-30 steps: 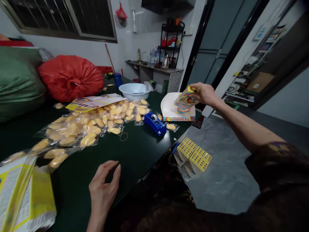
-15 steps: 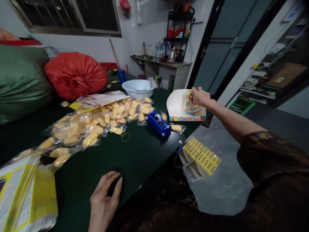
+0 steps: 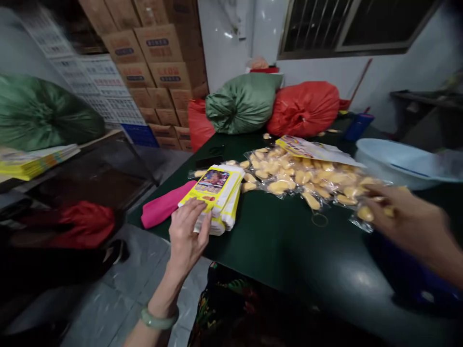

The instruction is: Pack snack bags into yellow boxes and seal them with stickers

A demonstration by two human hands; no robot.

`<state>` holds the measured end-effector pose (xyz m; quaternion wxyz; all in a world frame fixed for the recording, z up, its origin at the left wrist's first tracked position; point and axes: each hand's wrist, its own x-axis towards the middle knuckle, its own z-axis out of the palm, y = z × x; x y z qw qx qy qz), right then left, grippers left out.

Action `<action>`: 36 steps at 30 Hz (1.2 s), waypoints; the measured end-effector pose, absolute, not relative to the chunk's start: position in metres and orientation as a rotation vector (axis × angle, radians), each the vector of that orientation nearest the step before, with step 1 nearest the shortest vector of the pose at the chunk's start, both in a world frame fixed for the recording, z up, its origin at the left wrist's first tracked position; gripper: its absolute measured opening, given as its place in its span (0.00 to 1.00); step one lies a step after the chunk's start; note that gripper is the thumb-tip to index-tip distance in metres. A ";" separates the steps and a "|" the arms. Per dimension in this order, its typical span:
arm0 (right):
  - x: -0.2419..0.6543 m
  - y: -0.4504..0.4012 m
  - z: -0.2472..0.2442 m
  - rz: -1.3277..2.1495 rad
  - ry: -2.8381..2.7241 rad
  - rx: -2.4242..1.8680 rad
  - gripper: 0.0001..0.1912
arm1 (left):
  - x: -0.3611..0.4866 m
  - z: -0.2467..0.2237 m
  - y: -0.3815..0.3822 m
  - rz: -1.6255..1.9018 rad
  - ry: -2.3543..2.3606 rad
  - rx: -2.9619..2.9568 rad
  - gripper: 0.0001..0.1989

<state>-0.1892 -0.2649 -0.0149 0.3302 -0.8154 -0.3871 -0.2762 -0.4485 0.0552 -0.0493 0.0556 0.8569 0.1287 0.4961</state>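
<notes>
My left hand (image 3: 188,229), a pale green bangle at its wrist, rests on the near edge of a stack of yellow and white printed packaging (image 3: 217,193), fingers slightly apart. A pink cloth or pouch (image 3: 168,205) lies left of the stack. On the right, my right hand (image 3: 398,212) is blurred over the near right end of a pile of clear-wrapped yellow pieces (image 3: 289,176); what its fingers touch is unclear. A printed sheet (image 3: 314,150) lies on the pile. Below my right forearm is a blurred blue tape dispenser (image 3: 405,274).
The dark green table (image 3: 267,241) carries a pale blue basin (image 3: 394,161) at right, a rubber band (image 3: 320,220), a green sack (image 3: 242,103) and a red sack (image 3: 304,108). Stacked cartons (image 3: 162,72) stand behind. A side table with yellow packaging (image 3: 39,161) is at left.
The view has swung left. My left hand has moved from the bare tabletop onto the packaging stack. My right hand has left the small colourful box and is now over the wrapped pieces.
</notes>
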 end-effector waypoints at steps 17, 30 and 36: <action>-0.244 0.091 0.015 -0.097 -1.531 -2.672 0.26 | -0.432 -0.121 0.053 1.098 0.448 2.891 0.23; -0.273 -0.057 0.100 0.021 -1.542 -2.165 0.19 | -0.452 -0.031 0.044 1.366 0.255 2.273 0.33; -0.311 -0.150 0.063 0.292 -1.823 -1.757 0.15 | -0.407 -0.023 0.015 0.361 -0.371 1.933 0.49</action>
